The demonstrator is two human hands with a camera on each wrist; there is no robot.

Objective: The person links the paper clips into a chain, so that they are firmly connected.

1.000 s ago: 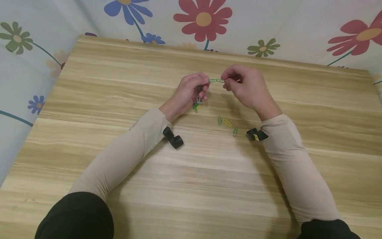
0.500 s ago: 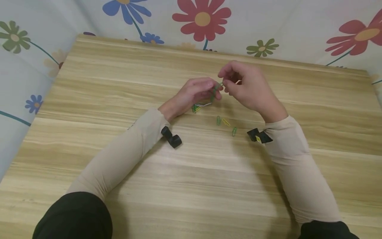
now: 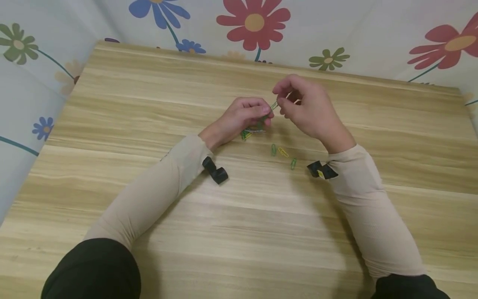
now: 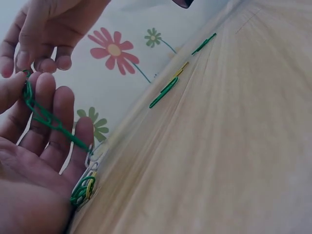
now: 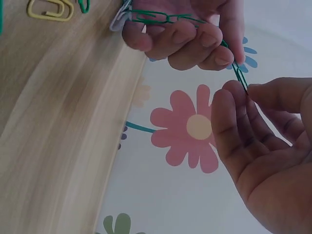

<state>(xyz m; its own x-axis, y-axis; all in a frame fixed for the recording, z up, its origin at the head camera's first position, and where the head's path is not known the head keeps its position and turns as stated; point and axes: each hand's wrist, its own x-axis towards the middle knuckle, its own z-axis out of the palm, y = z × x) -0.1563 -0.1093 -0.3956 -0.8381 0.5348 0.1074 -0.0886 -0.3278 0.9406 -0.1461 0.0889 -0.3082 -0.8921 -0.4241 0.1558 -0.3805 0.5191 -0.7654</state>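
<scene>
My left hand (image 3: 242, 117) pinches a chain of linked green paper clips (image 4: 46, 116) between thumb and forefinger, its other fingers loosely bent beneath. From there the chain runs down across the fingers to a white clip and a small heap of green, yellow and white clips (image 4: 84, 189) on the table. Close by on the right, my right hand (image 3: 311, 111) pinches the free end of a green paper clip (image 5: 240, 75) between thumb and forefinger. That clip slants up from the left fingertips; whether it is linked to the chain is hidden by the left fingers.
Loose on the wooden table (image 3: 224, 232) lie a green paper clip (image 3: 274, 150), a yellow paper clip (image 3: 283, 152) and another green clip (image 3: 293, 164), nearer me than the hands. A flower-patterned cloth (image 3: 201, 25) rises behind the table's far edge.
My left hand has shifted right and slightly toward me, its grip loosening midway and then pinching again. The clip stretch between the hands went from level to slanted and shorter.
</scene>
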